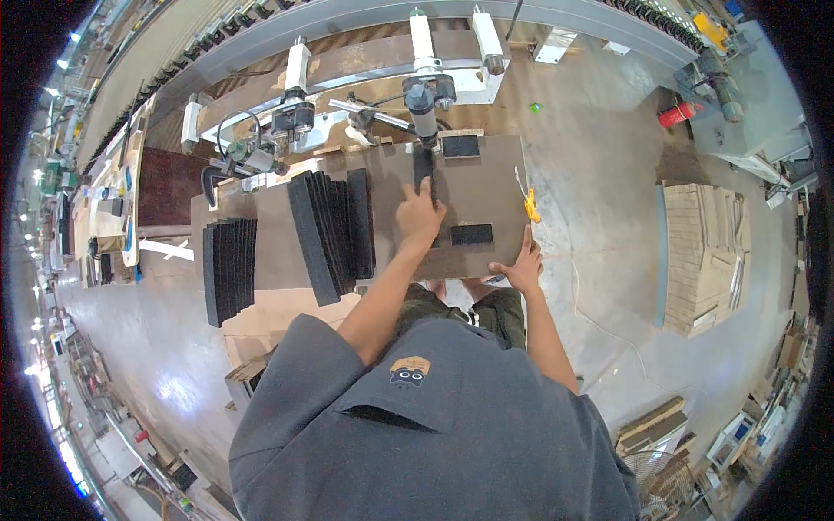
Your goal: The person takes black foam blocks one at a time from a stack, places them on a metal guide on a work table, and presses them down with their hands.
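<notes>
My left hand (420, 219) is at the near end of a narrow black strip (423, 161), with its fingers pressed onto it. The strip's far end lies beneath an upright machine head (420, 108). At the right edge of the brown tabletop (391, 252), my right hand (522, 262) rests with thumb and fingers apart, holding nothing visible. Between the hands lies a short black piece (472, 234). Another black rectangular piece (460, 146) is just right of the machine head. To the left of my left hand, long black strips (320, 234) stand in a leaning row.
A second row of black strips (229, 271) stands at the tabletop's left end. An orange-yellow tool (531, 206) hangs at the right edge. Another machine head (294, 117) is at back left. A stack of tan boards (705, 259) and a red extinguisher (678, 114) are on the right.
</notes>
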### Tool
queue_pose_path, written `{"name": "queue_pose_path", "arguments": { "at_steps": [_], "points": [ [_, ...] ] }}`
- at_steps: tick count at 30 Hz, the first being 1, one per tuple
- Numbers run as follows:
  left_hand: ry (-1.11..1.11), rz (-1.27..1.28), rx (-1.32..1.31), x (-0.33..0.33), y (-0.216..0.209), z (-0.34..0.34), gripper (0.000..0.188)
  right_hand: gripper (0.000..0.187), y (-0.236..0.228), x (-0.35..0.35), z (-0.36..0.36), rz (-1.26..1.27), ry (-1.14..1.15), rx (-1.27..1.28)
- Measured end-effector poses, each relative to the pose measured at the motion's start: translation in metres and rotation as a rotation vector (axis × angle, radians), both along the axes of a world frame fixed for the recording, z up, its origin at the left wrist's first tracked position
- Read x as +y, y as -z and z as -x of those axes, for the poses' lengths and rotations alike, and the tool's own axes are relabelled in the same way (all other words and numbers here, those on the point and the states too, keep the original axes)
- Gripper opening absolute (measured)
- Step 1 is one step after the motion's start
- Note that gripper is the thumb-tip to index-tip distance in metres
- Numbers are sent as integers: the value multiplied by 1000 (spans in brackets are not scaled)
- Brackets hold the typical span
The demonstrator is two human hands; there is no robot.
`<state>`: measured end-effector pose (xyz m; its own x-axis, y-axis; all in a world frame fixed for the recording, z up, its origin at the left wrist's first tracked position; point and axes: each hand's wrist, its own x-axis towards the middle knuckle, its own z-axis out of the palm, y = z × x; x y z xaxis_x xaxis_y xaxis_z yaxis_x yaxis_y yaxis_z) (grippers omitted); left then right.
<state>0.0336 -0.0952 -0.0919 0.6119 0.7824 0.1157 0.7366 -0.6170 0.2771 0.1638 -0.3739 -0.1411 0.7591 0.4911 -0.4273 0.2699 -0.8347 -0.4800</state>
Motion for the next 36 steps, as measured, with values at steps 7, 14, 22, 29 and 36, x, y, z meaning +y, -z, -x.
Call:
{"name": "queue_pose_path", "arguments": {
  "at_steps": [7,14,22,29,36],
  "points": [
    [-177,99,290,19,-67,71,70,164,5,-1,1,16,14,-26],
    [-250,-246,451,35,-25,112,61,163,0,4,4,15,20,-23],
    [-292,-114,263,30,-12,103,47,160,-4,1,2,10,-33,-44],
    [-353,-145,224,38,-8,109,45,160,-8,1,0,58,-47,-32],
    [-180,55,-188,31,-88,131,39,160,2,-4,-9,30,-73,-43]
  ]
}}
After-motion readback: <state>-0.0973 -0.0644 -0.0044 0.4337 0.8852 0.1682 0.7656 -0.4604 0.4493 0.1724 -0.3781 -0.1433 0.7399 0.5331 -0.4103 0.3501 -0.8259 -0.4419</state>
